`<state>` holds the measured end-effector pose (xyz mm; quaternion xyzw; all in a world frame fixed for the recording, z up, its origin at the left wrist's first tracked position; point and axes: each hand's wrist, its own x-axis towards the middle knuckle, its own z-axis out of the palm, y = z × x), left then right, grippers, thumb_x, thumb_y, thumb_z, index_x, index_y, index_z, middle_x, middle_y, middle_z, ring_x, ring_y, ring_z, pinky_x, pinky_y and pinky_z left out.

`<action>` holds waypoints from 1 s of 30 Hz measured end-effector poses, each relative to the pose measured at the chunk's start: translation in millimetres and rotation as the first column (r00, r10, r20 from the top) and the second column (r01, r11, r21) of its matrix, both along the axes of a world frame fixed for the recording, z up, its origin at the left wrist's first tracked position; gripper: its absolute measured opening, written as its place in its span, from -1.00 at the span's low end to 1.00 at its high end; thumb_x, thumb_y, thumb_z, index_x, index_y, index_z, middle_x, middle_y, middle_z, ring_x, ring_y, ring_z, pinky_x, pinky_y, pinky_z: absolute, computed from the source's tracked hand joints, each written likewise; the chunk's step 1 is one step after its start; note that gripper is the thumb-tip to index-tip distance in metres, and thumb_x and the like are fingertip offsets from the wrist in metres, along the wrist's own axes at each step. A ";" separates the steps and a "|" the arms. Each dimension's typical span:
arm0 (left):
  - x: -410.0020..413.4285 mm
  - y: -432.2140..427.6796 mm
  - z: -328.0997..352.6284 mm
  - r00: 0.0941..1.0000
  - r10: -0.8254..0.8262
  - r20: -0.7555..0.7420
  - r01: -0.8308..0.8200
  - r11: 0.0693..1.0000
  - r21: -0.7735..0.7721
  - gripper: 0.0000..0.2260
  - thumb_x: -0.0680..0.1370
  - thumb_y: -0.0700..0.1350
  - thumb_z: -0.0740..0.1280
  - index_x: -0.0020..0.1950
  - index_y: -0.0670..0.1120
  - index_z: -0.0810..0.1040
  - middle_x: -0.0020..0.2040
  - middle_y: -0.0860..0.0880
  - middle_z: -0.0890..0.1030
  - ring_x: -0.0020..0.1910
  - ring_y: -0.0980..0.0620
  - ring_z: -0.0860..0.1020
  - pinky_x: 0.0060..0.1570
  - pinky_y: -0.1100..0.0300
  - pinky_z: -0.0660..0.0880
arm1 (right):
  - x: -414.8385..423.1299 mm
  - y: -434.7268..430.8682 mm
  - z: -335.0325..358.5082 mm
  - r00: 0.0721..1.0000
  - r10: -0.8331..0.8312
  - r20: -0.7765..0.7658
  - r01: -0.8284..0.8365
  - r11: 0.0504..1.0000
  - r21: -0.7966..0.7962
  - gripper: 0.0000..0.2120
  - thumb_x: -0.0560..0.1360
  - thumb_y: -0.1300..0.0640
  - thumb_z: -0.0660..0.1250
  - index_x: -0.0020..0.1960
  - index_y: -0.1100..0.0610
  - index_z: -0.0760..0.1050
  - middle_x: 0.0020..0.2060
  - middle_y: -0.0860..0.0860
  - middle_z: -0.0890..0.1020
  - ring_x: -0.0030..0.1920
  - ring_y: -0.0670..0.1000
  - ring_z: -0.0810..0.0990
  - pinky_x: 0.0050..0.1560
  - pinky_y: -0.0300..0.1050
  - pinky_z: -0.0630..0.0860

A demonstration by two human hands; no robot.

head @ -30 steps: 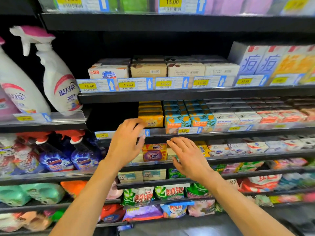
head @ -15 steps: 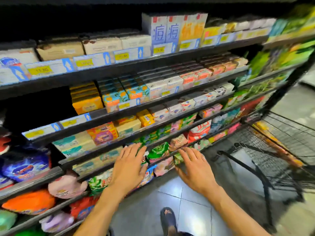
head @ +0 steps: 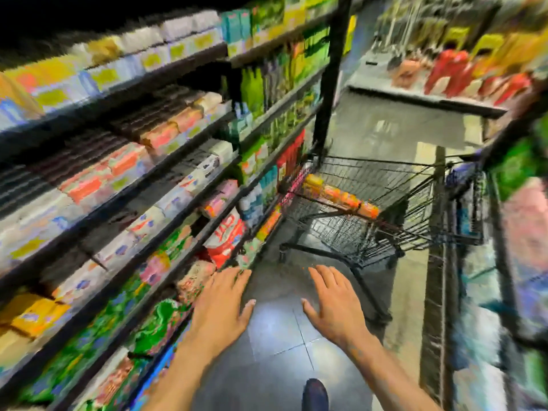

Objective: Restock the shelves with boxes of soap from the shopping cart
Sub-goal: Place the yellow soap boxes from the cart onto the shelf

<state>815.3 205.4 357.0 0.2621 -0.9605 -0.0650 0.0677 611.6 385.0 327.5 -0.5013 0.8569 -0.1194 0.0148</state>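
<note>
Left of the shopping cart (head: 370,221), stocked shelves (head: 166,203) run down the aisle in blurred tiers, their dark front edges slanting toward the cart's near corner. Short of the cart, low in the frame, we see the left hand (head: 221,307) flat and spread, fingers straight and holding nothing. Its fingertips meet the lowest shelf edge, but we cannot tell whether they touch. The right hand (head: 335,304) hangs beside it, nearer the cart, likewise spread wide and empty. Between the hands, bare tiled floor (head: 278,333) opens toward the cart's base, a dark shoe (head: 315,393) below. Orange and yellow boxes of soap (head: 341,198) line the cart's shelf-side rim. A black post (head: 329,84) rises behind the cart. Right of the cart, more racks (head: 444,262) crowd close, too blurred for us to read.
</note>
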 end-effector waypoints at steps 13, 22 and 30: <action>-273.8 -81.8 -10.3 0.987 -0.154 -0.039 0.157 0.983 0.093 -0.45 0.53 0.20 0.17 0.41 -0.09 0.50 0.35 -0.07 0.54 0.33 -0.10 0.50 0.34 -0.05 0.46 | -237.5 -50.8 -6.2 0.985 -0.169 0.039 0.167 0.985 0.047 -0.33 0.54 -0.26 0.23 0.52 0.12 0.38 0.43 0.07 0.47 0.45 0.12 0.40 0.49 0.01 0.33; -432.3 -220.4 -56.3 0.968 -0.252 0.005 0.247 0.953 0.178 -0.47 0.57 0.17 0.25 0.48 -0.07 0.44 0.41 -0.06 0.50 0.39 -0.11 0.46 0.36 -0.04 0.44 | -365.4 -171.4 -41.4 0.956 -0.271 0.108 0.260 0.960 0.106 -0.32 0.54 -0.22 0.30 0.53 0.14 0.36 0.43 0.11 0.48 0.45 0.17 0.43 0.45 0.05 0.38; -560.6 -327.9 -93.9 0.951 -0.308 0.035 0.278 0.899 0.339 -0.44 0.52 0.14 0.23 0.44 -0.11 0.47 0.35 -0.12 0.55 0.33 -0.16 0.50 0.34 -0.08 0.46 | -465.9 -275.7 -74.5 0.924 -0.323 0.205 0.295 0.943 0.156 -0.33 0.56 -0.21 0.25 0.53 0.19 0.36 0.46 0.14 0.44 0.47 0.18 0.39 0.47 0.09 0.38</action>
